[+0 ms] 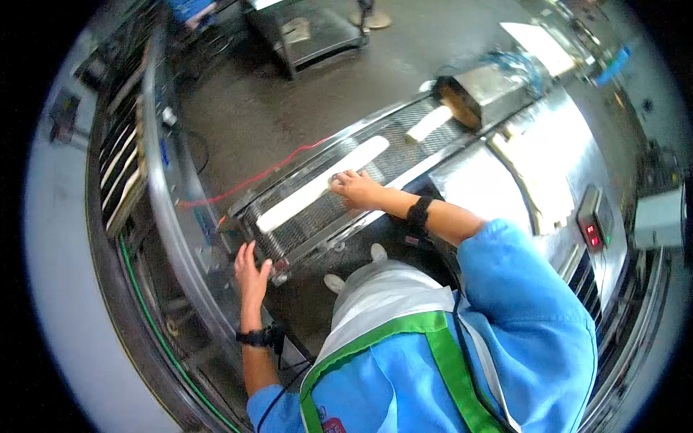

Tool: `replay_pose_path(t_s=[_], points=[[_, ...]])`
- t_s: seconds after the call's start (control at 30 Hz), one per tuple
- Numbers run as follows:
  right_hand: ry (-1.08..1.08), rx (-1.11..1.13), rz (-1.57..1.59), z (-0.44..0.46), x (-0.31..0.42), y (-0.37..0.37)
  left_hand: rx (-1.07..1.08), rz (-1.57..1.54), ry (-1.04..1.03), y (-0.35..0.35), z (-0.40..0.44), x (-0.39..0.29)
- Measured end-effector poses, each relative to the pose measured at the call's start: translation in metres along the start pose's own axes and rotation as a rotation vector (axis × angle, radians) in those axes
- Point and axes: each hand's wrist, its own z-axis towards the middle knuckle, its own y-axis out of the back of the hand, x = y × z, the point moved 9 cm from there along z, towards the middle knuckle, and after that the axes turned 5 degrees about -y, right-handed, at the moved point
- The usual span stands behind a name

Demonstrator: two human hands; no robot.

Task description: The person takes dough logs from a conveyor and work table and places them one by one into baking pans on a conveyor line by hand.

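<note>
A long white roll that looks like dough (296, 203) lies lengthwise on a mesh conveyor belt (321, 222). My right hand (355, 189) reaches over the belt, its curled fingers closed against the near side of the roll around its middle. Beside the belt's near-left end is my left hand (252, 270), fingers apart and nothing in them. A shorter white piece (429, 124) sits farther up the belt, at the mouth of a metal housing (462, 101).
To the right, a steel table (462, 177) holds pale sheets or cloths (538, 180) and a box with a red digital display (592, 232). A curved metal rail (160, 166) runs along the left. A red cord (274, 167) passes behind the conveyor. Farther back stands a metal stand (317, 43).
</note>
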Motion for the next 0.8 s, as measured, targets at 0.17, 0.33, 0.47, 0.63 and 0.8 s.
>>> replay_pose_path(t_s=[0.17, 0.33, 0.47, 0.63, 0.8], points=[[-0.083, -0.323, -0.037, -0.001, -0.034, 0.026, 0.036, 0.353, -0.038, -0.033, 0.079, -0.006], [-0.107, -0.277, -0.1, 0.037, -0.035, 0.011, 0.158, 0.422, -0.01, -0.021, 0.082, 0.012], [-0.111, -0.341, -0.049, 0.044, -0.022, 0.01, 0.252, 0.349, -0.059, 0.024, 0.081, -0.017], [-0.057, -0.087, 0.219, -0.052, -0.046, 0.036, 0.368, 0.341, -0.192, 0.043, 0.106, -0.096], [-0.444, -0.018, 0.576, -0.228, -0.173, 0.004, 0.521, -0.045, -0.698, -0.053, 0.118, -0.252]])
